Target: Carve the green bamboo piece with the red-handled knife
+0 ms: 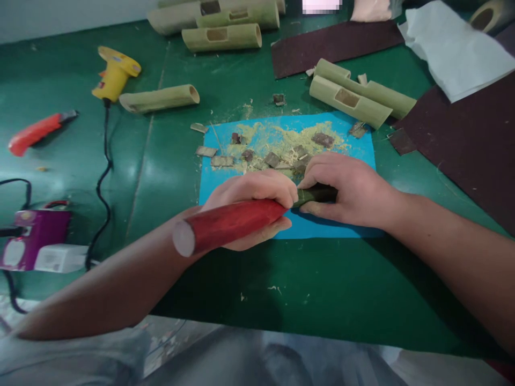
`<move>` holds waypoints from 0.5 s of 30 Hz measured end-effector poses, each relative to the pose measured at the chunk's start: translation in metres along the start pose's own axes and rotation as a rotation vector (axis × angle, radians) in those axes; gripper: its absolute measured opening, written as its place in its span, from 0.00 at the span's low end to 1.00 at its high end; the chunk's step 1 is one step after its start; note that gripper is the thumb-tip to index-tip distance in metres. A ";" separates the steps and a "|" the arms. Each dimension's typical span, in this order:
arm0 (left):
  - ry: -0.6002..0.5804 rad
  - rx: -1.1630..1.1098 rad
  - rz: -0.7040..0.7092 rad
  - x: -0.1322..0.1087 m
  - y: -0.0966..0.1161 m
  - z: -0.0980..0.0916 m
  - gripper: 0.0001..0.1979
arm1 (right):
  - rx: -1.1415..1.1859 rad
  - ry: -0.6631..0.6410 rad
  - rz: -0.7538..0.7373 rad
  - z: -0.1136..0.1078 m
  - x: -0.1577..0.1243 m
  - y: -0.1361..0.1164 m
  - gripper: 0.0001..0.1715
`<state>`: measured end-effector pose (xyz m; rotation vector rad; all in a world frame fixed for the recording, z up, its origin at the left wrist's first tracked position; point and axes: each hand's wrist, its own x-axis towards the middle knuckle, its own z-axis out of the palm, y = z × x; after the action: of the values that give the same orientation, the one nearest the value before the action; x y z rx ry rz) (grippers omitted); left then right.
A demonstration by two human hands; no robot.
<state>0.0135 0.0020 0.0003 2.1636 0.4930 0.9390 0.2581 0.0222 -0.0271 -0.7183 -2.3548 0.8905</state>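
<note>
My left hand is closed round a red wooden handle of a tool whose butt end points back at me. My right hand is wrapped over a dark green bamboo piece, pressing it down on a blue mat. The two hands meet where the tool's front end touches the bamboo; the tool's tip is hidden under my fingers. Sawdust and small cut chips lie on the mat just beyond my hands.
Several cut bamboo tubes lie on the green table: one at left, a pair at right, more at the back. A yellow glue gun, red knife, purple device, brown sandpaper sheets and white paper surround the mat.
</note>
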 end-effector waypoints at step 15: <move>0.071 0.044 0.096 0.005 -0.005 0.003 0.09 | -0.009 0.003 -0.020 0.000 0.001 -0.002 0.10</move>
<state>0.0191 0.0064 -0.0023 2.2158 0.4515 1.0700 0.2571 0.0215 -0.0255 -0.6981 -2.3608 0.8697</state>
